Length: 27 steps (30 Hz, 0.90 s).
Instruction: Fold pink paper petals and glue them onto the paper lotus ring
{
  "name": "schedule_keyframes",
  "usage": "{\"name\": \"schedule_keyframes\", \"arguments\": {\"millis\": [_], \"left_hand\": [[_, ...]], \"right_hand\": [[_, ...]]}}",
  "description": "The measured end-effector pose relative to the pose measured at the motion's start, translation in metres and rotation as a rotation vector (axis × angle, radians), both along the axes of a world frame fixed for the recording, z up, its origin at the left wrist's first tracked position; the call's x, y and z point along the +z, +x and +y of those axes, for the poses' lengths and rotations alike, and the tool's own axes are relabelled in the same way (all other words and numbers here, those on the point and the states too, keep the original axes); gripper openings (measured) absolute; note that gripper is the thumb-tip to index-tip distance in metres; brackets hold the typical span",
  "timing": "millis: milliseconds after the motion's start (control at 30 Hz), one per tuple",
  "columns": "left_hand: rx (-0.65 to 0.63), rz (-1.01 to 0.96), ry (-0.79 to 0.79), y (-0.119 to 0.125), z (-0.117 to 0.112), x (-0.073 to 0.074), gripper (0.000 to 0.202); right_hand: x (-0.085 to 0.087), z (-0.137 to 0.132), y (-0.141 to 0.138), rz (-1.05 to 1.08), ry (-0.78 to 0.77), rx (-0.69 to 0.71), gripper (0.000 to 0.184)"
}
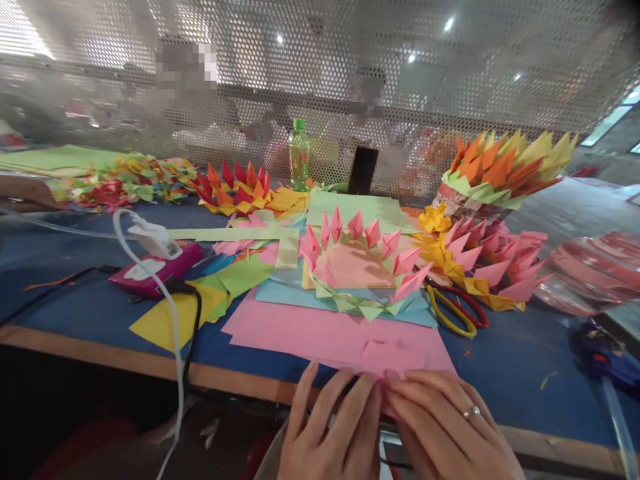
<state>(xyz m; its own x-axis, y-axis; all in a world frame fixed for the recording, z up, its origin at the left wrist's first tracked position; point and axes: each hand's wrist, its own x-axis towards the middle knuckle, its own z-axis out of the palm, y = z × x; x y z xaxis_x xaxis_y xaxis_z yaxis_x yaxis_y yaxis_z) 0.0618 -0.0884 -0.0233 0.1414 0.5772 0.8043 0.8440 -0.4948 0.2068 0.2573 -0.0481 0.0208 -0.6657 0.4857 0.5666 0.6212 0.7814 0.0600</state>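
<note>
Both hands meet at the near edge of the table: the left hand (327, 430) and the right hand (445, 430), which wears a ring (471, 412), lie with fingers stretched forward and close together, their tips pinching and pressing a small pink folded piece (384, 390) between them. The piece sits right at the fingertips, over the near edge of a large pink sheet (310, 330) spread on the blue table (75, 300). Just beyond the sheet lies a ring of folded pink points (360, 260) on a green-edged base, resting on light blue paper. To its right, scissors (457, 310) with yellow and red loops lie beside a heap of pink and yellow folded pieces (480, 263). To the left are a yellow triangle of paper (167, 320) and a pink phone (155, 270) with a white cable (173, 347) running off the table. Farther back stand a green bottle (299, 155), a dark phone (363, 170) and an orange and yellow folded crown (505, 167), against a perforated screen (350, 67).
</note>
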Motion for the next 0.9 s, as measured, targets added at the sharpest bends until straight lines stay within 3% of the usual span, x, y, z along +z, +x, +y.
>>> {"name": "schedule_keyframes", "arguments": {"millis": [200,400,633,900], "left_hand": [[-0.01,0.044,0.007,-0.008,0.006,0.006,0.022],[-0.066,0.064,-0.006,-0.012,0.011,0.005,0.032],[-0.158,0.049,0.057,-0.017,0.006,-0.001,0.019],[-0.181,0.006,0.048,-0.019,0.009,-0.002,0.016]], "right_hand": [[0.014,0.011,-0.011,0.123,-0.097,0.018,0.016],[0.007,0.008,-0.003,0.143,-0.239,0.025,0.007],[0.012,0.014,0.005,0.179,-0.371,0.104,0.008],[0.01,0.016,-0.003,0.21,-0.551,-0.012,0.012]]}}
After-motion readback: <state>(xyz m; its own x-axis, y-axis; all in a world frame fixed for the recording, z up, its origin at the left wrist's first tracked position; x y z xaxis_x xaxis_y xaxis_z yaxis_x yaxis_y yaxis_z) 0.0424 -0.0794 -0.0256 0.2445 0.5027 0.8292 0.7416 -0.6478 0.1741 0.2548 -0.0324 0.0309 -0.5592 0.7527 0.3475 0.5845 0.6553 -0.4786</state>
